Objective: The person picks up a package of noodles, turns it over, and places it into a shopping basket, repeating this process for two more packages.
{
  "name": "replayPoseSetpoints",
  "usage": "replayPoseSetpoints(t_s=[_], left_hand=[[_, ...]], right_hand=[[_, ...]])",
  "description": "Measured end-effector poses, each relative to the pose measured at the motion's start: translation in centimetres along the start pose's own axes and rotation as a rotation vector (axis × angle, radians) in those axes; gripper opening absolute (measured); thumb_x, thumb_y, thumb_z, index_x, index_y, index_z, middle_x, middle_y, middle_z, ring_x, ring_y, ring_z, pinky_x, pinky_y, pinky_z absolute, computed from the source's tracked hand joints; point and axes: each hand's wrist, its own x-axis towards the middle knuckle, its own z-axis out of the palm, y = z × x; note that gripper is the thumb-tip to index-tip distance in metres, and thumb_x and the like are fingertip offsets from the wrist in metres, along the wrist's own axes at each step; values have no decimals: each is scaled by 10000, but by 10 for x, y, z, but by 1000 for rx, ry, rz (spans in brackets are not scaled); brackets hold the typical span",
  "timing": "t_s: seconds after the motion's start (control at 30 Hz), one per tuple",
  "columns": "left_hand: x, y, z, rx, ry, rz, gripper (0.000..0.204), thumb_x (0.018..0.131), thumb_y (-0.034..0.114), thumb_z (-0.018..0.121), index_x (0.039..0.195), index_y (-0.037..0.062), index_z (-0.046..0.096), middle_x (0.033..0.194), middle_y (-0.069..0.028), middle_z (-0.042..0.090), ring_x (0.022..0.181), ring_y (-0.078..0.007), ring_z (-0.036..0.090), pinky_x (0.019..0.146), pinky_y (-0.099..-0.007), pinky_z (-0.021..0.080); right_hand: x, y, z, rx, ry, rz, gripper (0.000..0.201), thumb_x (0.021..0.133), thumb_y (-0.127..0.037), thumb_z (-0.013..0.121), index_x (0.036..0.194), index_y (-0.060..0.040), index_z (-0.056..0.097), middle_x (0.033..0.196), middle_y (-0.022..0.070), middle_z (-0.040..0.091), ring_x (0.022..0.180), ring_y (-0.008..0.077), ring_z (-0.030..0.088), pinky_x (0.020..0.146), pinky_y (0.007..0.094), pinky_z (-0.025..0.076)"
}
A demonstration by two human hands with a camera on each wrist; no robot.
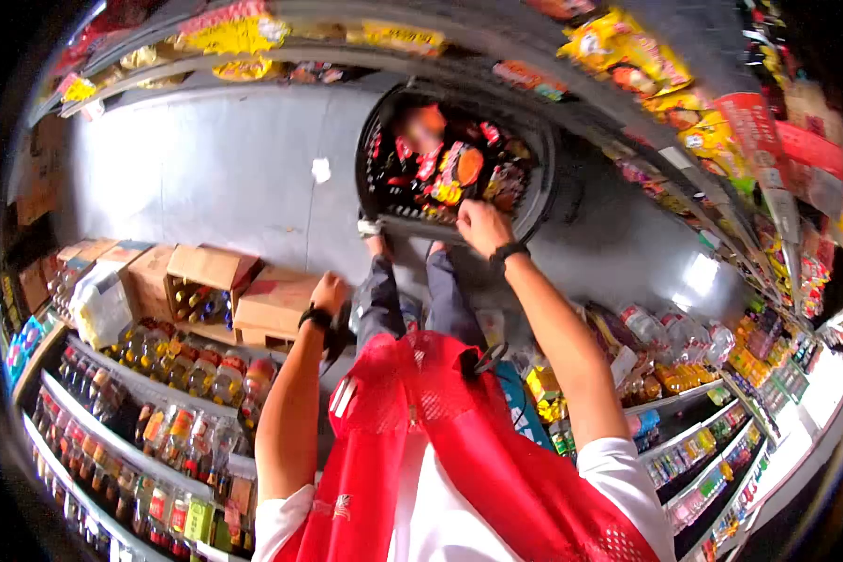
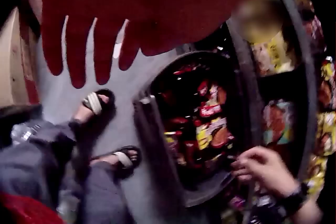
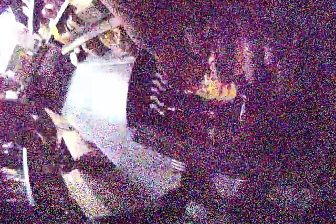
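A black basket (image 1: 412, 227) stands on the floor before the person's feet, filled with red, black and yellow snack packets (image 1: 461, 167). Beside its near right rim is my right hand (image 1: 485, 227), fingers loosely bent. The left wrist view shows that right hand (image 2: 265, 169) at the basket's edge with no item visible in it. My left hand (image 1: 329, 293) hangs low near the cardboard boxes. Seen from its own wrist, the left hand (image 2: 131, 16) is dark red, with straight, spread fingers and nothing held. Heavy noise and blur hide the right hand in the right wrist view.
Shelves with yellow snack bags (image 1: 628, 51) curve along the far side and right. Cardboard boxes (image 1: 276, 304) stand at the left, above shelves of bottles (image 1: 183, 431). Large clear bottles (image 1: 665, 328) lie at the right. A white scrap (image 1: 321, 170) is on the floor.
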Motion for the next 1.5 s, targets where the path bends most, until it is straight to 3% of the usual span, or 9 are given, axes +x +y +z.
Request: replayPoseSetpoints(t_s=[0.07, 0.2, 0.33, 0.43, 0.5, 0.67, 1.17, 1.23, 1.5], left_hand=[[-8, 43, -52, -217, -126, -457, 295, 851, 296, 457, 939, 22, 523, 863, -209, 595, 837, -371, 572, 703, -412, 462], [-22, 79, -76, -1232, 28, -868, 127, 877, 131, 462, 969, 80, 534, 809, -67, 581, 646, -172, 557, 535, -256, 452], [-49, 81, -69, -1332, 5, -948, 180, 892, 205, 430, 1039, 120, 491, 817, -65, 585, 564, -135, 518, 438, -230, 399], [-79, 67, -38, -1205, -73, -979, 257, 879, 290, 417, 1081, 140, 470, 864, -84, 602, 578, -168, 536, 449, -284, 422], [-87, 82, -42, -1188, -92, -975, 297, 864, 317, 427, 1102, 144, 465, 906, -92, 605, 624, -183, 551, 488, -317, 443], [-101, 97, -42, -1322, 50, -874, 292, 880, 254, 408, 1110, 86, 472, 957, -136, 598, 709, -219, 587, 568, -355, 490], [-94, 140, -45, -1835, 357, -712, 214, 922, 221, 413, 1070, 90, 494, 898, -67, 576, 588, -104, 479, 468, -234, 405], [-80, 196, -89, -1644, 407, -653, 241, 930, 258, 411, 1076, 84, 491, 829, -52, 554, 560, -81, 428, 443, -201, 367], [-27, 291, -193, -1238, 473, -412, 336, 904, 326, 417, 1159, 119, 486, 1101, -71, 577, 954, -179, 556, 797, -304, 415]], right_hand=[[-18, -31, -54, 129, 90, 21, 93, 772, -146, 561, 765, -53, 558, 757, 140, 599, 703, 320, 589, 607, 387, 467], [-35, -81, -201, 237, 471, -131, 66, 799, -86, 576, 829, -38, 543, 751, 93, 595, 657, 207, 593, 578, 298, 463], [-37, -124, -334, 25, 886, -229, 165, 821, -112, 578, 963, -38, 537, 828, 63, 606, 693, 138, 564, 619, 267, 455], [-1, -96, -415, -396, 1124, -336, 307, 783, -212, 614, 1027, -51, 519, 967, 162, 564, 894, 303, 549, 755, 392, 438], [12, -77, -446, -670, 1127, -10, 432, 758, -326, 623, 1073, -61, 492, 1047, 195, 518, 984, 381, 487, 824, 449, 400], [29, -61, -457, -478, 878, 242, 938, 627, -526, 686, 1326, -73, 256, 1295, 264, 346, 1218, 412, 311, 991, 485, 273], [0, -66, -491, -423, 1036, -33, 466, 765, -193, 530, 1222, -265, 477, 1008, 139, 602, 867, 365, 576, 740, 469, 457], [-9, -72, -501, -359, 1065, -184, 361, 831, -166, 491, 1191, -188, 509, 731, 215, 590, 680, 382, 589, 588, 454, 454], [-99, -114, -486, -84, 1383, -573, 230, 846, -155, 452, 1039, -117, 571, 639, 128, 561, 519, 253, 527, 514, 357, 424]])
